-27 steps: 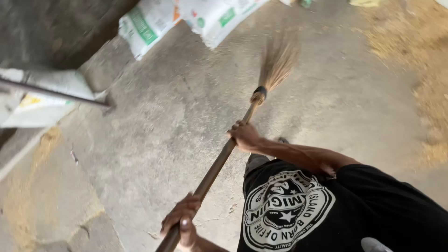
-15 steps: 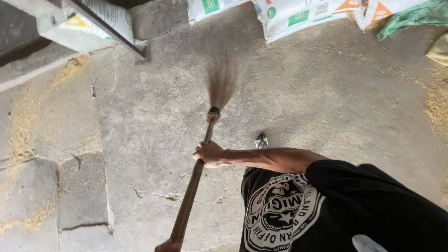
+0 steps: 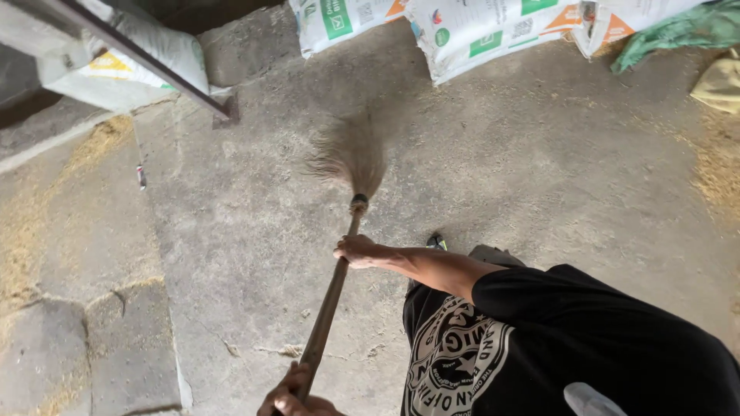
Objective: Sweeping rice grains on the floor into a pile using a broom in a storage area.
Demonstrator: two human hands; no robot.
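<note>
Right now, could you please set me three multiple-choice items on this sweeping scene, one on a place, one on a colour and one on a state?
1. Where do the white sacks lie?
A. along the top edge of the view
B. beside the person's foot
C. on the broom bristles

2. What colour is the person's shirt?
A. white
B. black
C. red

3. How does the right hand stand to the broom handle?
A. off it
B. wrapped around it
C. resting flat on the floor

Answers:
1 A, the sacks line the far side of the concrete floor.
2 B, it is black with a pale round print.
3 B, it grips the handle above the left hand.
</note>
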